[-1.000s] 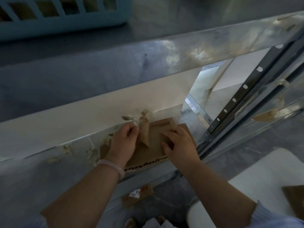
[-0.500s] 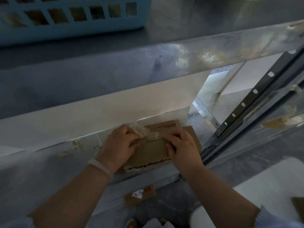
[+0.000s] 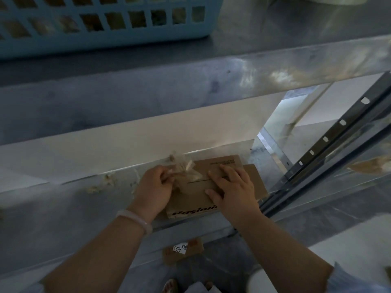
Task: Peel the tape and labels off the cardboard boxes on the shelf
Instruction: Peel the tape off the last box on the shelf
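Pinching a crumpled wad of tape (image 3: 186, 169), the left hand (image 3: 154, 187) curls beside the flattened cardboard box (image 3: 190, 197), mid-frame on the metal shelf (image 3: 63, 208). The right hand (image 3: 234, 186) presses flat, fingers straight, on the box. A blue basket (image 3: 105, 37) sits upper left.

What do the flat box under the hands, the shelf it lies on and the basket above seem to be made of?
Flat box: matte brown cardboard, with printed lettering. Shelf: probably galvanised steel, grey with dull sheen. Basket: likely moulded plastic, light blue lattice wall.
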The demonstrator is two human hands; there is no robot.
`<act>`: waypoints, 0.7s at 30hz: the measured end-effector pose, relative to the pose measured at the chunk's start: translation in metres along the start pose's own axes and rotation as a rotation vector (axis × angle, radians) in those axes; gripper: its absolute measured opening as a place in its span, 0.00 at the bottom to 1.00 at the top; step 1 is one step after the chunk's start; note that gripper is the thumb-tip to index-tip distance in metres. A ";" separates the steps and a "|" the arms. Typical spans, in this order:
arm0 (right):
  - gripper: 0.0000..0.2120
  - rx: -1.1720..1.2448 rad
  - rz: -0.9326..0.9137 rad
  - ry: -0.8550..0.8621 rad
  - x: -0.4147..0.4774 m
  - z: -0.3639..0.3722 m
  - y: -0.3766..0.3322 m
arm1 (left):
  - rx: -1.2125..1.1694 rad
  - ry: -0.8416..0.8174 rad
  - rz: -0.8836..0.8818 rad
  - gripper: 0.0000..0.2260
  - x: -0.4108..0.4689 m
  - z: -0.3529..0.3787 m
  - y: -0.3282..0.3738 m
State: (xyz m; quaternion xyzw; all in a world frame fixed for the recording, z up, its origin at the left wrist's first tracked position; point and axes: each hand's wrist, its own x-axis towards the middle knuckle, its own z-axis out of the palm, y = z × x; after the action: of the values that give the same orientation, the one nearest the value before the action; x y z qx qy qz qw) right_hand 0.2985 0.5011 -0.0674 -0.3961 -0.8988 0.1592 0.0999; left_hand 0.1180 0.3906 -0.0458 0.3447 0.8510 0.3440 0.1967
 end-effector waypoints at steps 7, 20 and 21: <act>0.33 -0.012 -0.002 -0.031 0.000 0.001 0.000 | -0.669 0.191 -0.367 0.11 -0.009 0.005 -0.007; 0.26 -0.055 -0.003 -0.093 -0.001 -0.001 -0.001 | -0.417 -0.009 -0.161 0.16 -0.004 -0.027 0.012; 0.27 -0.045 -0.002 -0.083 -0.001 -0.001 -0.001 | -0.219 -0.023 -0.073 0.15 -0.002 -0.028 0.012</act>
State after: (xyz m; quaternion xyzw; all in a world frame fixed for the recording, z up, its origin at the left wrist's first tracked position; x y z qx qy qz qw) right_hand 0.2989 0.4997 -0.0662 -0.3903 -0.9059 0.1550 0.0538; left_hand 0.1085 0.3825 -0.0179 0.2940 0.8180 0.4234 0.2552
